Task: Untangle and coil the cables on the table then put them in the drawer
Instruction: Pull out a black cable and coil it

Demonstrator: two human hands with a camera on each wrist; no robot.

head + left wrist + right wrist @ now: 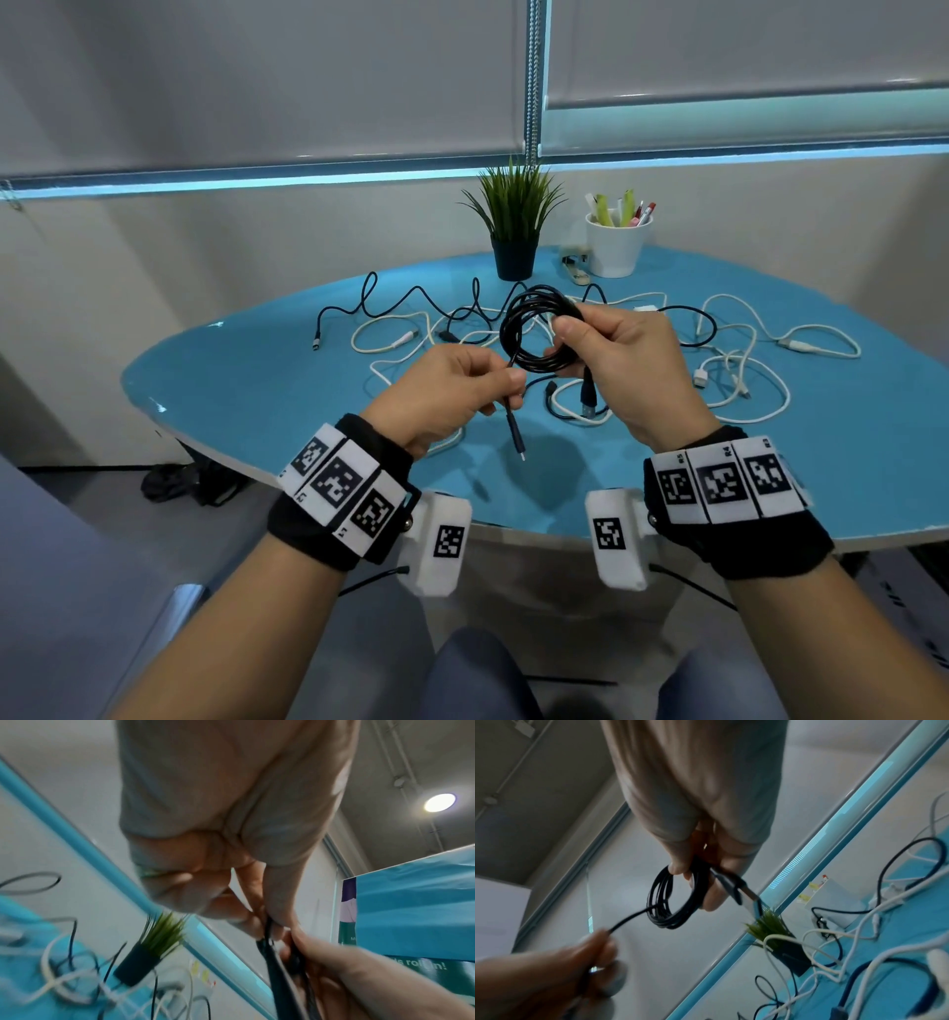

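Observation:
A black cable point(518, 329) is wound into a coil of several loops and held above the blue table point(257, 380). My right hand point(611, 360) grips the coil point(670, 902) between thumb and fingers, with one plug point(741, 894) sticking out past them. My left hand point(452, 390) pinches the cable's loose tail point(513, 416), whose small plug hangs down below it. Several white and black cables point(729, 370) lie tangled on the table behind and under both hands. No drawer shows in any view.
A potted green plant point(513, 226) and a white cup of pens point(616, 241) stand at the table's far edge, with a stapler point(729, 267) between them. A wall and window blinds rise behind. The table's left part point(231, 390) is bare blue surface.

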